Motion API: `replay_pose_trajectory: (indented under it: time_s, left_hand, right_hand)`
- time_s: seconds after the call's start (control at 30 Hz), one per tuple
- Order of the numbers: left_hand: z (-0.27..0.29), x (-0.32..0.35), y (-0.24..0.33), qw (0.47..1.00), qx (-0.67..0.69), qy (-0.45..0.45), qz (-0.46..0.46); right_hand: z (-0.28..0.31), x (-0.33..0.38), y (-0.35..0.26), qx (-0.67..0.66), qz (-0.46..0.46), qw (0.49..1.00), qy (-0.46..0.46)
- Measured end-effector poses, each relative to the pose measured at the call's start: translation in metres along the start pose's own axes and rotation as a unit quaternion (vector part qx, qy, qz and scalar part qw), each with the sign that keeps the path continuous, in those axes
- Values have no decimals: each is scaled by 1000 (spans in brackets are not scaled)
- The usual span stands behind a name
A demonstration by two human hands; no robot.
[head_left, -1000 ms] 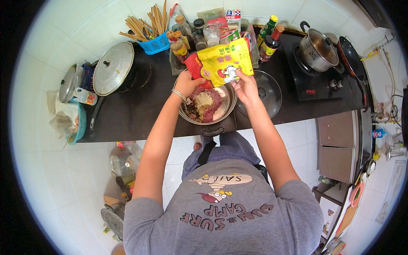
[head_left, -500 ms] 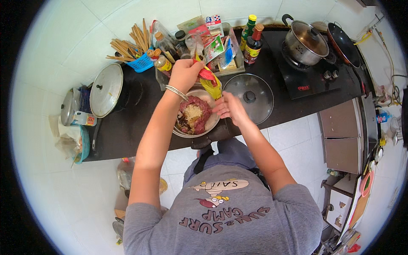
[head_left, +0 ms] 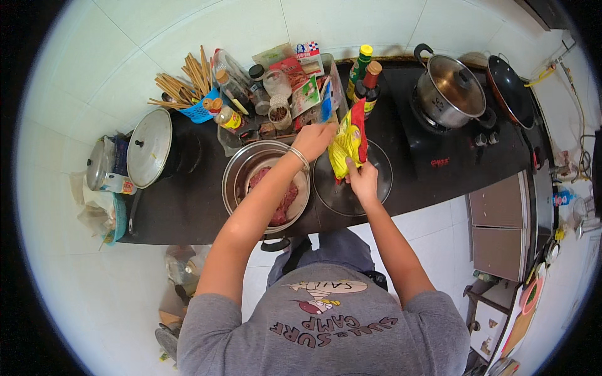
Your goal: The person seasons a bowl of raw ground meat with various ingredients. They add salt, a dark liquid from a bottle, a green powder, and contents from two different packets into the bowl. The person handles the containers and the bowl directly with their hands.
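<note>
A yellow and red seasoning bag (head_left: 349, 144) is held upright above a glass lid (head_left: 381, 168). My right hand (head_left: 364, 182) pinches the bag's lower corner. At the bag's upper left edge, my left hand (head_left: 315, 141) has its fingers closed on it; the fingertips are partly hidden. Left of the bag stands a steel pot (head_left: 233, 172) with raw minced meat (head_left: 285, 207) inside. My left forearm crosses over this pot and covers much of the meat and whatever lies on top of it.
Behind the hands, a tray (head_left: 338, 84) holds jars and packets, with sauce bottles (head_left: 369, 88) beside it. Chopsticks stand in a blue basket (head_left: 199, 111). To the right a steel pot (head_left: 451, 94) sits on the cooktop; at left is a lidded pan (head_left: 150, 147).
The bag has moved right, from above the meat to above the glass lid. My right hand, before open beside the bag, now grips its lower corner. The view has shifted slightly.
</note>
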State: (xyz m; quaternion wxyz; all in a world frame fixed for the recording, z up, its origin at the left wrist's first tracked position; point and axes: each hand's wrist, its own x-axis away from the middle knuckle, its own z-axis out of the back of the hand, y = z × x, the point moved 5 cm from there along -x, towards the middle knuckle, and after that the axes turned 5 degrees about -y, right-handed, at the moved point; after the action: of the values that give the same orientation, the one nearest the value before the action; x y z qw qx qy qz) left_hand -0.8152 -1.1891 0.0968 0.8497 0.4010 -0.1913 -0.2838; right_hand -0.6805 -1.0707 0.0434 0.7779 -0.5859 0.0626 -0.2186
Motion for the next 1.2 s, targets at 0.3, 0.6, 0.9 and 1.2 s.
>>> replay_pose_trajectory:
  time_s: [0.3, 0.6, 0.9, 1.2]
  left_hand:
    - [-22, -74, -79, 908, -378, -5, 183]
    - [9, -68, -86, 926, -332, 55, 168]
    - [9, -60, -81, 954, -268, 59, 119]
    - [-2, 4, -44, 975, -204, 51, 68]
  right_hand:
    - [-14, -34, -6, -40, -2, 999, -12]
    - [-60, -101, -11, 63, 63, 996, 6]
    - [-87, -135, -38, 204, 53, 977, 18]
    - [-69, -83, 0, 117, 44, 990, -61]
